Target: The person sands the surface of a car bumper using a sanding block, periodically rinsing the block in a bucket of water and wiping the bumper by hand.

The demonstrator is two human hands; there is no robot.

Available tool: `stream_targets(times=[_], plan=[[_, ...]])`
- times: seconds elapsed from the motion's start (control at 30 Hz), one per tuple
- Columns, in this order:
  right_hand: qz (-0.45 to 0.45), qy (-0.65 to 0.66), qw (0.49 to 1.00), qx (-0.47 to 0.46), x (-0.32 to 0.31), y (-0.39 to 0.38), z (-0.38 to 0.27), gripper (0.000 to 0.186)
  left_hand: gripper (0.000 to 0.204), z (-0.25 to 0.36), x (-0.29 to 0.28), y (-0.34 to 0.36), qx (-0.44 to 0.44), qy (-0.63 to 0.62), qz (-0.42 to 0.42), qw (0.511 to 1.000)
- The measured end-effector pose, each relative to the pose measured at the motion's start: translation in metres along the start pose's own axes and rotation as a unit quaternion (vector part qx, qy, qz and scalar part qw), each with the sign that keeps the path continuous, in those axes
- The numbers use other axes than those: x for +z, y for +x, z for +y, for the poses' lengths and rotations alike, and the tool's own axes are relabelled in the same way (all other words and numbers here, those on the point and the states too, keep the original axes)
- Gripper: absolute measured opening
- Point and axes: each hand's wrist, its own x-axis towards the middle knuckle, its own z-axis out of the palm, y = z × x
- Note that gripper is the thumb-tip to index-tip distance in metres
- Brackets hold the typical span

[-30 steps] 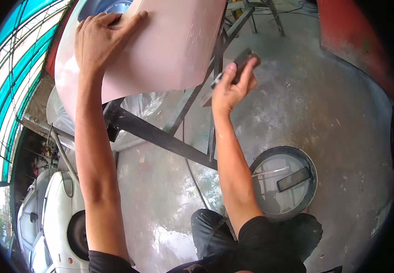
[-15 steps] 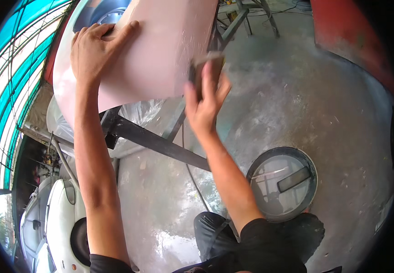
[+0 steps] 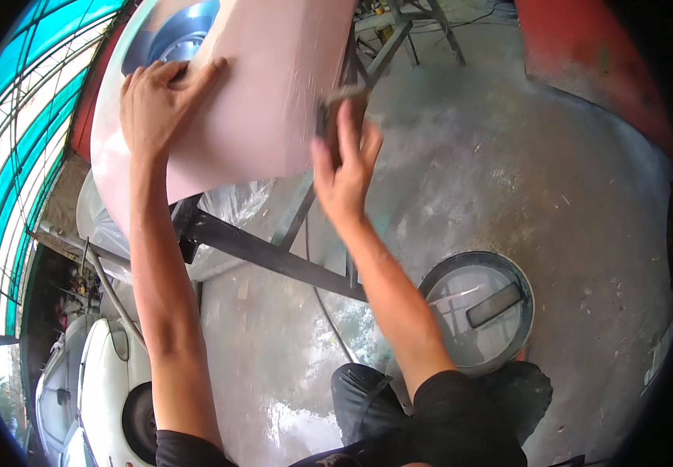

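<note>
A large curved pink panel (image 3: 262, 101), like a car body part, fills the upper left, with a round blue recess (image 3: 185, 39) near its top. My left hand (image 3: 154, 109) lies on the panel just below that recess, thumb stretched out and fingers at the recess's rim. Along the panel's right edge, my right hand (image 3: 348, 167) grips a dark sanding block (image 3: 340, 124) with its fingers wrapped round it. The block's face toward the panel is hidden, so I cannot tell how fully it touches.
Below the panel runs a dark metal stand (image 3: 266, 257). A round basin of water (image 3: 527, 311) on the concrete floor, by my knee, holds a dark rectangular block (image 3: 494, 305). A red panel (image 3: 585, 62) stands at upper right, a white car (image 3: 107, 389) at lower left.
The view has shifted a little, so the panel appears slightly lower and further left. My right hand and the block have moved slightly up along the panel's edge. My left hand keeps its place.
</note>
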Motion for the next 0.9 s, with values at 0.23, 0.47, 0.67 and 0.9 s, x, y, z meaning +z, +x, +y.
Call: stream_targets(times=[0.23, 0.47, 0.67, 0.9], plan=[[-0.010, 0.009, 1.000, -0.011, -0.002, 0.005, 0.001, 0.066, 0.072, 0.000, -0.001, -0.001, -0.009, 0.002, -0.010, 1.000], [-0.019, -0.035, 0.996, -0.082, 0.001, -0.063, -0.008, 0.062, 0.073, -0.001, 0.000, -0.004, -0.003, -0.019, 0.002, 1.000], [0.008, -0.078, 0.995, -0.060, 0.005, 0.040, -0.033, 0.064, 0.072, -0.003, 0.007, -0.001, 0.014, -0.006, 0.023, 1.000], [-0.028, -0.090, 0.987, -0.131, 0.004, -0.069, -0.015, 0.072, 0.072, -0.006, 0.004, 0.000, 0.027, -0.008, 0.036, 0.999]])
